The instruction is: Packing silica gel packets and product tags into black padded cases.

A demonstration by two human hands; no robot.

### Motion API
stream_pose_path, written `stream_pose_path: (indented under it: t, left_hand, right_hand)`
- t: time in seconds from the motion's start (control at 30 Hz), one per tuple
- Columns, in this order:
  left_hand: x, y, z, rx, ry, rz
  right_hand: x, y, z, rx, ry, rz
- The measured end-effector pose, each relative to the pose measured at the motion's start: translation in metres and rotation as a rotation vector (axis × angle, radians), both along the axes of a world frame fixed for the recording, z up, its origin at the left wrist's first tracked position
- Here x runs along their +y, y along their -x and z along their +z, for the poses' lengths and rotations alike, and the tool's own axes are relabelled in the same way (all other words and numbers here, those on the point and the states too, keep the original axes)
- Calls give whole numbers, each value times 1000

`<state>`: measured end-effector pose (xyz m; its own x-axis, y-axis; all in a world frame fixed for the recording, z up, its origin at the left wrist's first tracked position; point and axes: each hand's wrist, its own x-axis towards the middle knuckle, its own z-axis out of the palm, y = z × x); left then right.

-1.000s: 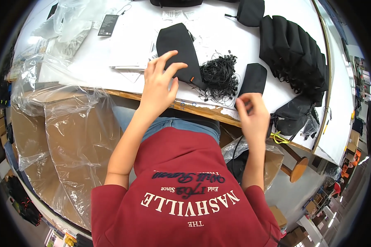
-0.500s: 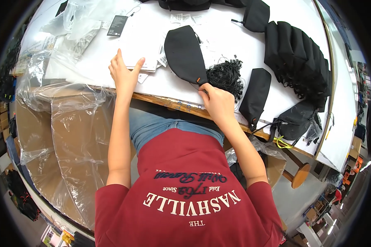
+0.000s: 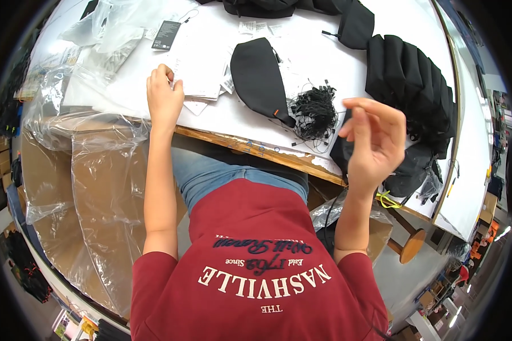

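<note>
A black fabric pouch (image 3: 258, 77) with a small orange tab lies on the white table, its pointed end toward me. Neither of my hands touches it. My left hand (image 3: 164, 96) rests at the left beside a stack of white paper cards (image 3: 202, 77), its fingers loosely bent and the thumb apart, with nothing seen in it. Raised over the table's front edge, my right hand (image 3: 375, 142) has loosely curled fingers and a separate thumb; no object shows in it. A tangle of black hang-tag strings (image 3: 314, 113) sits between the pouch and that hand.
At the right stands a row of black pouches (image 3: 409, 74); more black pieces (image 3: 261, 7) lie along the far side. A black hang tag (image 3: 166, 35) and clear plastic bags (image 3: 105, 54) are at the upper left. Cardboard under plastic film (image 3: 102, 216) stands at the near left.
My right hand has let go of the pouch's near end and moved right and up. My left hand's fingers have bent inward. The pouch has hardly shifted.
</note>
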<state>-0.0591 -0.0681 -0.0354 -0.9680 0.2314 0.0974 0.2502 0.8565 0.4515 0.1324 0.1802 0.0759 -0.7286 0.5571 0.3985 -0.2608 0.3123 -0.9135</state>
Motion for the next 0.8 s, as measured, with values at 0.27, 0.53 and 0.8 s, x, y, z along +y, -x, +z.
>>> stream_pose_path:
  t: [0.27,0.53,0.8]
  left_hand:
    - [14,-38,35,-212,-609,-19]
    - [45,-92,58,-332,-772,-246]
    - [61,-113,65,-369,-900,-290]
  right_hand:
    - [14,7,4,-112,16,-2]
    - [41,7,13,-224,-90,-27]
    - [13,-4,9,-41,90,139]
